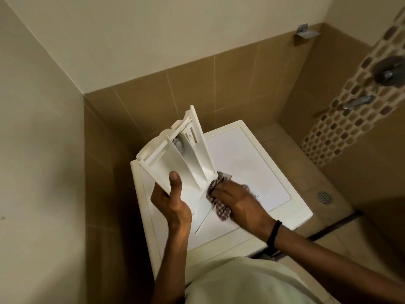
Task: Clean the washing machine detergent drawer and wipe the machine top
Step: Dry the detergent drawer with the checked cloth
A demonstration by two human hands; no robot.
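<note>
The left grip (173, 200) clasps the near end of the white, partitioned plastic detergent drawer (175, 154), thumb laid inside it, held tilted above the smooth machine top (252, 163). The right grip (238, 200) bunches a soft checked cloth (222, 210) against the drawer's lower right corner.

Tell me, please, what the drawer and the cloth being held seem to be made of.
The detergent drawer: probably moulded plastic, off-white, faintly glossy; thin partition walls and sharp edges suggest it. The cloth: apparently woven fabric, matte, checked, crumpling softly under the right hand.
</note>
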